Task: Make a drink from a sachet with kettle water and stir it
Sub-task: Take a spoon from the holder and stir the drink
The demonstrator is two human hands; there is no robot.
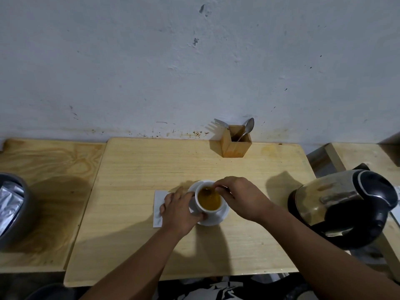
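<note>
Between my hands: white cup [208,210] of amber drink on saucer [224,214]; left hand [180,210] grips cup, right hand [240,197] pinches spoon [208,190] in it. Beyond: wooden holder [236,142], cutlery. Right: kettle [344,204].

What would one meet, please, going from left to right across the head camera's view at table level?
Grey bin holding a silver packet → white paper → left hand → white cup on its saucer → right hand → steel kettle.
</note>
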